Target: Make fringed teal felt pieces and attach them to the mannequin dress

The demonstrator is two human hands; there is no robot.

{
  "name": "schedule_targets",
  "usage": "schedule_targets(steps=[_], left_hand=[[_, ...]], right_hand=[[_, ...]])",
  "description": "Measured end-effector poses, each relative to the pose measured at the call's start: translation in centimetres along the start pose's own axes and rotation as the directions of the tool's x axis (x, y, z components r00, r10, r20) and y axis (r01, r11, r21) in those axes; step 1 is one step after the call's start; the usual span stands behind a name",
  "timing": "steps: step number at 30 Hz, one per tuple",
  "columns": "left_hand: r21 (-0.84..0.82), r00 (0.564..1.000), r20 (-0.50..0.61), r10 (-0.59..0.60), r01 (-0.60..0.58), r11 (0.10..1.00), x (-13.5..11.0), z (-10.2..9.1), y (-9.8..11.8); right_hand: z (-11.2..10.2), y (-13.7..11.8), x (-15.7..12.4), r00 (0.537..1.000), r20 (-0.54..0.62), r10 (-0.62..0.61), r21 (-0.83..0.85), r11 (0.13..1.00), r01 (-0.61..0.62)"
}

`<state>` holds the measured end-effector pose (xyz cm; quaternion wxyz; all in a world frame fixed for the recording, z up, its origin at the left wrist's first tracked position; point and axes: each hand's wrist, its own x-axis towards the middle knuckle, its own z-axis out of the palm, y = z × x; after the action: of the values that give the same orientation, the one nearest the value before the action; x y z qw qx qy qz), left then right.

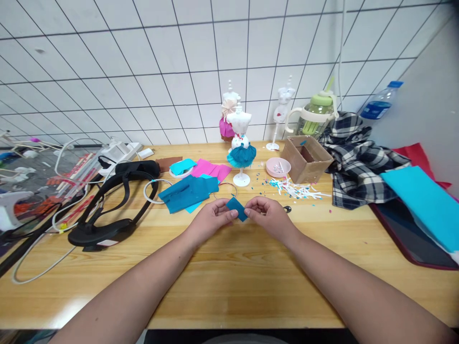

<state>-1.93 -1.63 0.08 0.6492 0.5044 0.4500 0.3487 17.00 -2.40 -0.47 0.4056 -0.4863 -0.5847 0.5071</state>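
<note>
One small, flat, four-sided teal piece is pinched in the grip of two hands, the left hand and the right hand. Beyond the grip, on the wood-grained table, stand one smooth white mannequin in a gathered teal skirt, two more mannequins farther back, and, rightward, one open cardboard box
</note>
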Motion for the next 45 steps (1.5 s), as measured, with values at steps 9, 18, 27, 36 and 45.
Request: schedule_targets(steps=[9, 18, 27, 36, 45], left_hand=[[-0.015, 0.999, 0.002, -0.036, 0.036, 0.999, 0.3, 0.0, -0.8], [-0.307, 0.978, -0.170, -0.121, 0.064, 0.949, 0.4, -0.6, -0.1], [-0.367, 0.974, -0.179, -0.138, 0.064, 0.928, 0.2, -0.2, -0.1], [-0.425, 0.933, -0.325, -0.154, 0.001, 0.905, 0.0, -0.6, 0.8], [-0.349, 0.948, -0.310, -0.069, -0.046, 0.936, -0.2, 0.5, 0.6]], right_hand=[[-0.7, -0.4, 0.1, 0.999, 0.025, -0.044, -0.197, 0.979, 0.048], [-6.9, -0.2, -0.3, 0.965, 0.258, -0.054, -0.881, 0.397, 0.258], [-4.1, -0.3, 0.0, 0.991, 0.130, -0.038, -0.773, 0.622, 0.125], [1.9, 0.0, -1.9, 0.992, 0.114, 0.055, -0.274, 0.961, -0.022], [2.7, 0.7, -2.4, 0.936, 0.347, 0.056, -0.130, 0.991, -0.012]])
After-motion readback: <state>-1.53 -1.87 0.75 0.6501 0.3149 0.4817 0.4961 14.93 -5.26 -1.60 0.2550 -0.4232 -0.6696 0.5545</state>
